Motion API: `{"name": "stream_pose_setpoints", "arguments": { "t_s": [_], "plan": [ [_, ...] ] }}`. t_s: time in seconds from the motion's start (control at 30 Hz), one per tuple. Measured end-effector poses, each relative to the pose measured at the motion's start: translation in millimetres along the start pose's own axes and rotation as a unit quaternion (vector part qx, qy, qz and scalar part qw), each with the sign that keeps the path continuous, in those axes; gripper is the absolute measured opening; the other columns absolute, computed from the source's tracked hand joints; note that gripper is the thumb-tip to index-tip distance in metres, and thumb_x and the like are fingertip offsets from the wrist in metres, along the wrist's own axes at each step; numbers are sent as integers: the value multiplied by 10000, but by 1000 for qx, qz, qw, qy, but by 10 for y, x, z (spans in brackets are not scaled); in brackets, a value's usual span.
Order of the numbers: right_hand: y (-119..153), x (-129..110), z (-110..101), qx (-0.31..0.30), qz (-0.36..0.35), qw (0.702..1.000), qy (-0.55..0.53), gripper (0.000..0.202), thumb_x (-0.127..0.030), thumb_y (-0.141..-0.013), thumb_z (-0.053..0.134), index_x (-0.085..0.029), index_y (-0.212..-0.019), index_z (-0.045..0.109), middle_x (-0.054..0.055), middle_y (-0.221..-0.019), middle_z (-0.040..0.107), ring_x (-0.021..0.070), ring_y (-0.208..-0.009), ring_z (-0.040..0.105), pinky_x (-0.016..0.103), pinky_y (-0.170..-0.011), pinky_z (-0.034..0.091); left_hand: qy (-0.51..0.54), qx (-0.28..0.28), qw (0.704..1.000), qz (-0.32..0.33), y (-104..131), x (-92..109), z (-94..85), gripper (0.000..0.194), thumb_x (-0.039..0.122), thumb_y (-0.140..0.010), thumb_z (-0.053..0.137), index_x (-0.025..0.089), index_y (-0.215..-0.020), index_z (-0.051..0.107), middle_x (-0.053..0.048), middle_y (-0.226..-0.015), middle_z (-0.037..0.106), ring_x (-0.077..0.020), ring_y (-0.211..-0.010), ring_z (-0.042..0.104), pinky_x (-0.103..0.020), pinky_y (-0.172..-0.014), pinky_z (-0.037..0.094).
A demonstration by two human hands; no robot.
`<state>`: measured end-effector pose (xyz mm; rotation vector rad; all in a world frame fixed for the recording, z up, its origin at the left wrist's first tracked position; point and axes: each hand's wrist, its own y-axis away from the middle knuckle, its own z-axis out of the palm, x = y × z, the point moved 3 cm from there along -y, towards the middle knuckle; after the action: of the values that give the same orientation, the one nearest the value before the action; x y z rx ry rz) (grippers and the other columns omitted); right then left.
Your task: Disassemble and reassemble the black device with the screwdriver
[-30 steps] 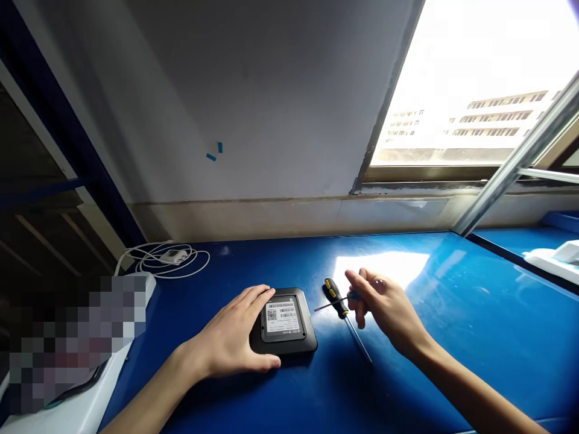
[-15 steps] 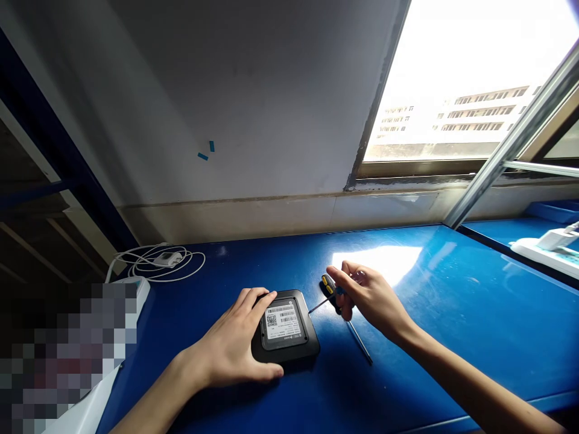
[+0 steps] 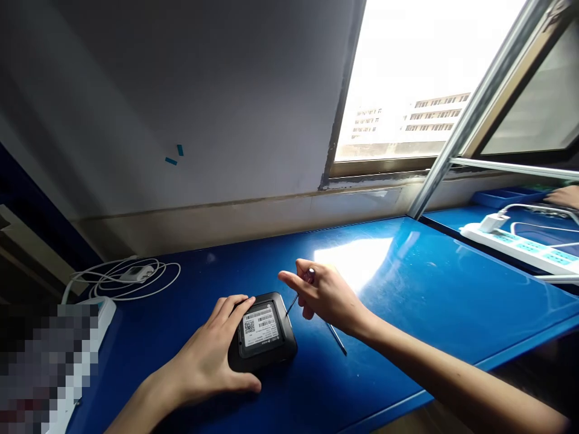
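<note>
A black square device [image 3: 289,345] with a white printed label lies on the blue table [image 3: 384,337]. My left hand [image 3: 210,355] grips its left side, fingers on the far edge and thumb along the near edge. My right hand [image 3: 328,292] is closed around the handle of a screwdriver [image 3: 292,305], whose tip touches the right edge of the device. Under and beside my right hand lies a second tool, of which only the metal shaft [image 3: 337,339] shows; its handle is hidden by my hand.
A white adapter [image 3: 138,274] with coiled cable lies at the back left, near a white power strip [image 3: 106,314]. Right of a metal post [image 3: 434,184] are another power strip [image 3: 520,244], a blue tray [image 3: 509,196] and another person's hand [image 3: 565,196].
The view has turned to the right. My right hand has tilted the screwdriver more upright, and it now covers the second tool's handle. My left hand keeps its hold.
</note>
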<state>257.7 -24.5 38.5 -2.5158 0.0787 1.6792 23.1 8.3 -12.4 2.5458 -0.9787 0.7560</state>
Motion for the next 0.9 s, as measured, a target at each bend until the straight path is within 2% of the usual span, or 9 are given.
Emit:
{"name": "stream_pose_setpoints", "arguments": {
  "t_s": [0.1,0.17,0.3,0.43,0.6,0.77,0.83,0.9],
  "plan": [
    [61,170,-63,34,24,996,-77,524,-629,-898,668,-221,-663,440,-46,-480,625,116,-375,625,173,-387,429,-6,-1,1000,-3,-7,7,-9,1056,419,-660,865,269,-1569,348,-134,-1581,376,-399,-1481,340,-559,-1208,401],
    [90,324,-103,57,77,984,-151,537,-637,-882,686,-225,-666,417,-51,-460,616,111,-367,616,176,-399,460,-12,-3,1000,-3,-9,23,-19,1031,401,-672,846,258,-1565,351,-139,-1577,385,-407,-1482,343,-569,-1216,387],
    [127,530,-169,61,127,971,-195,513,-667,-896,647,-211,-728,486,-5,-531,681,124,-379,634,213,-407,524,-24,-1,1000,2,-7,11,-13,1028,380,-677,832,255,-1573,342,-143,-1577,404,-425,-1480,350,-598,-1224,364],
    [187,569,-238,77,124,966,-212,550,-723,-867,647,-196,-767,523,12,-561,703,125,-389,645,205,-406,519,-18,15,1000,19,1,-84,30,1045,386,-695,827,255,-1597,316,-143,-1582,409,-421,-1484,347,-606,-1219,368],
    [223,527,-359,92,81,972,-200,594,-777,-827,641,-193,-775,543,20,-557,702,145,-403,655,230,-426,517,-12,31,999,15,12,-149,53,1032,390,-727,815,254,-1614,305,-151,-1588,396,-422,-1465,379,-594,-1174,435],
    [188,555,-628,139,-15,986,-94,508,-708,-892,609,-216,-795,530,36,-671,724,180,-544,706,287,-539,556,-16,23,1000,11,20,-132,43,1040,390,-724,823,247,-1616,308,-151,-1599,382,-419,-1479,356,-593,-1189,418],
    [164,615,-745,170,-46,984,18,445,-657,-942,563,-217,-872,550,60,-783,739,203,-650,731,329,-621,587,-16,21,1000,10,26,-137,47,1054,395,-732,821,265,-1627,280,-140,-1619,361,-420,-1496,327,-599,-1191,412],
    [140,681,-810,178,-92,955,218,376,-569,-1017,452,-223,-915,556,71,-825,719,214,-721,704,360,-678,582,-17,14,1000,7,31,-136,52,1062,401,-744,816,283,-1636,252,-124,-1641,335,-414,-1516,292,-604,-1200,397]
  ]
}}
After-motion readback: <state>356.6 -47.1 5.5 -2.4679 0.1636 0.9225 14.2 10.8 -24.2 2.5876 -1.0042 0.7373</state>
